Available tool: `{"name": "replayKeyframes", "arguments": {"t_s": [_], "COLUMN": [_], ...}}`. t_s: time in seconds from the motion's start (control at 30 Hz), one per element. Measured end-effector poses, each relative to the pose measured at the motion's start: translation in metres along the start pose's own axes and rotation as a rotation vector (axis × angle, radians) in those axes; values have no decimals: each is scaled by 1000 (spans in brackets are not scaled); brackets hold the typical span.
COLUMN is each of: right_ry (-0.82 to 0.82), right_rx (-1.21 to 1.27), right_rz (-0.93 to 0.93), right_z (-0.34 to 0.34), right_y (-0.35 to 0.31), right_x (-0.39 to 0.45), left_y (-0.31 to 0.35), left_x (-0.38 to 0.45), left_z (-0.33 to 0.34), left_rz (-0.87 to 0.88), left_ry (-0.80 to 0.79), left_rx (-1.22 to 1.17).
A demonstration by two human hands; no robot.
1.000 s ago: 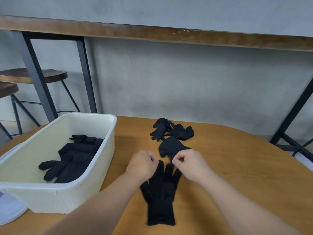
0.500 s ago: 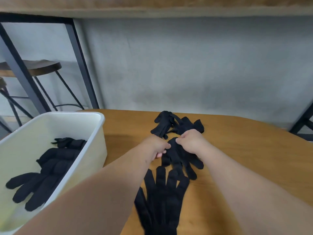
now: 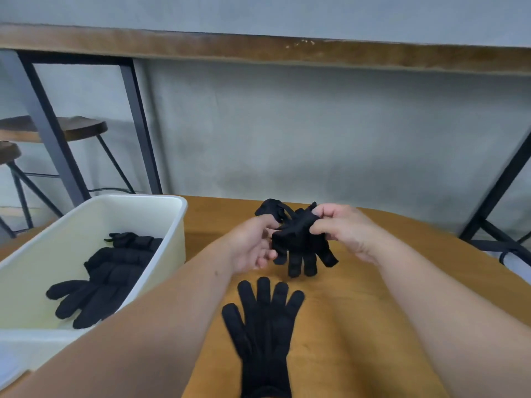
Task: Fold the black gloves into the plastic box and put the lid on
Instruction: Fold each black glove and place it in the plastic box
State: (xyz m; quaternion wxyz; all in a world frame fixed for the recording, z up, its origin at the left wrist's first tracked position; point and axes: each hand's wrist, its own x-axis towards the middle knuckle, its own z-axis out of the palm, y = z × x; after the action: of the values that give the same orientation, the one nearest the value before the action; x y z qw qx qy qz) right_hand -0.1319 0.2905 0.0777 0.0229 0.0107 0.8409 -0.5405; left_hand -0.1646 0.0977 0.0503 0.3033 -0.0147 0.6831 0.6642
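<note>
One black glove (image 3: 264, 326) lies flat on the wooden table (image 3: 373, 311), fingers pointing away from me. Above and beyond it, a second black glove (image 3: 301, 248) is lifted off the table with its fingers hanging down. My left hand (image 3: 253, 245) pinches its left side and my right hand (image 3: 339, 228) pinches its bunched cuff. More black gloves (image 3: 271, 209) lie just behind my hands, partly hidden. The cream plastic box (image 3: 169, 242) stands at the left with several black gloves (image 3: 109, 271) inside. Part of a white lid (image 3: 11, 366) shows at the lower left.
A grey wall stands behind the table under a long wooden shelf (image 3: 258, 50). Black metal legs (image 3: 138, 122) and two wooden stools (image 3: 77, 130) are at the far left. Another black frame (image 3: 494, 202) rises at the right.
Both hands left the flat glove, reached farther back, took hold of the second glove and lifted it off the table.
</note>
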Motion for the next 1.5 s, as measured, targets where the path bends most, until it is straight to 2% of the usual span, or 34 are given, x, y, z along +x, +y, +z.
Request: {"name": "replayKeyframes", "arguments": {"t_s": [0.1,0.27,0.37,0.47,0.6,0.87,1.03,1.13,1.2,1.27,1.33,1.4,1.5], "right_ry": [-32,-133,-83,-20,-53,-33,204,213,111,-30,-129,-149,-91], "right_rx": [-12,27,59,-14,-70,-141,-311,-528,-650,-716,-753,-774,-871], "right_rz": [-25,33,-11,-72,-109,-66,-291,-451,-458,-361,-284,-266,-340], "right_z": [-1,-5,-5,-3,1,20,29,45,67,90,108,117,118], "right_y": [-10,-24,-36,-50,-64,-64,-69,-48,-17,18,46,60,62], "right_x": [-20,-48,-59,-65,-73,-66,-83,-105,-117,-128,-136,-140,-140], "left_y": [7,17,24,32,42,34,25,-10,-50,-95,-131,-151,-160], "left_x": [-20,-46,-65,-83,-101,-97,-107,-116,-116,-112,-108,-106,-106], "left_z": [6,8,9,7,2,-4,-2,-5,-10,-16,-22,-25,-28], "left_rz": [81,248,302,343,439,478,660,759,695,584,512,501,522], "left_ry": [-65,37,72,58,64,228,379,425,390,308,235,214,240], "left_rx": [-67,40,201,257,317,373,420,577,745,928,1002,976,932]}}
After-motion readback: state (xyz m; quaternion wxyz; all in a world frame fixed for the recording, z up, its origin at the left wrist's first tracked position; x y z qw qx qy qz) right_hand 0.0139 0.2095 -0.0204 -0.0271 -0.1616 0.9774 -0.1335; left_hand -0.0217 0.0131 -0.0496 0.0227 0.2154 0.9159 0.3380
